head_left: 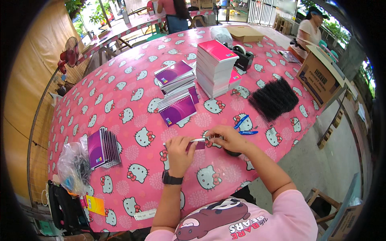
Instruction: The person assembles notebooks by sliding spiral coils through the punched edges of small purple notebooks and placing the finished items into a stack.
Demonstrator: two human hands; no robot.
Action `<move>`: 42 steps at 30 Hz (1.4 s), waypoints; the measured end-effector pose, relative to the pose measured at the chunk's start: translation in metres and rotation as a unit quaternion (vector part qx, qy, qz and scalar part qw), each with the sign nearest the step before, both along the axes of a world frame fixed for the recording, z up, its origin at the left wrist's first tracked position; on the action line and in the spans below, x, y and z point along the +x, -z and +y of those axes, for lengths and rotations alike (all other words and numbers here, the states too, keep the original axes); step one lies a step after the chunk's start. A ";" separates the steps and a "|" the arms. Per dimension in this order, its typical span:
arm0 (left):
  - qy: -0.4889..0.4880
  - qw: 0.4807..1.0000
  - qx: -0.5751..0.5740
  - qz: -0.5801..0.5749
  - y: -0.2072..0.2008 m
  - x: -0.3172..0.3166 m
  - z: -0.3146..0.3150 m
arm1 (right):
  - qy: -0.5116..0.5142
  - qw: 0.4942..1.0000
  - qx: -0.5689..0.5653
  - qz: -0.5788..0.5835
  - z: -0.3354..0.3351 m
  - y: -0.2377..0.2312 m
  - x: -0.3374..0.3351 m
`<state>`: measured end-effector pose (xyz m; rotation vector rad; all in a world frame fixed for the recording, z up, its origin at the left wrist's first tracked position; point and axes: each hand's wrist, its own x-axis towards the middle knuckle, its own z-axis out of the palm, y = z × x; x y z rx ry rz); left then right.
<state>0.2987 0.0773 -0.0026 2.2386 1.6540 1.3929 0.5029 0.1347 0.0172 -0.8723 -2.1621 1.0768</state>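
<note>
Dark lettering (315, 81) stands on the cardboard box (330, 69) and white strip (145, 214), red lettering (248, 227) on the pink shirt (291, 217).

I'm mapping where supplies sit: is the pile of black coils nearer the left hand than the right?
No, the black coils lie off to the right, nearer the right hand.

A pink table (225, 195) stands here, loaded: purple notebooks (177, 110) piled mid-table and left, a tall pink-topped stack (213, 76), black coils (275, 98), a blue-handled tool (248, 132), a tape dispenser (244, 61), a plastic bag (72, 164).
</note>
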 end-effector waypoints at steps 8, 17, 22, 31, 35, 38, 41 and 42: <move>0.004 1.000 0.009 0.002 0.002 0.001 0.001 | 0.013 0.977 0.210 -0.022 -0.003 0.004 -0.001; 0.030 0.999 -0.013 0.041 -0.007 0.013 -0.004 | -0.006 0.988 0.153 -0.015 -0.008 0.004 0.002; 0.090 0.993 -0.037 0.059 -0.011 0.015 -0.008 | 0.047 0.994 0.070 -0.065 -0.014 -0.001 0.009; 0.128 0.987 -0.047 0.084 -0.023 0.015 -0.014 | 0.190 0.923 0.065 -0.329 -0.041 0.019 0.076; 0.120 0.987 -0.044 0.099 -0.015 0.013 -0.012 | 0.238 0.951 -0.013 -0.197 -0.050 0.034 0.069; 0.125 0.988 -0.028 0.081 -0.022 0.015 -0.014 | 0.274 0.954 -0.061 -0.101 -0.044 0.041 0.071; 0.133 0.986 -0.050 0.088 -0.021 0.009 -0.013 | 0.235 0.965 0.087 -0.081 -0.028 0.024 0.074; 0.137 0.984 -0.065 0.098 -0.018 0.008 -0.013 | 0.204 0.965 0.118 -0.114 -0.018 0.020 0.074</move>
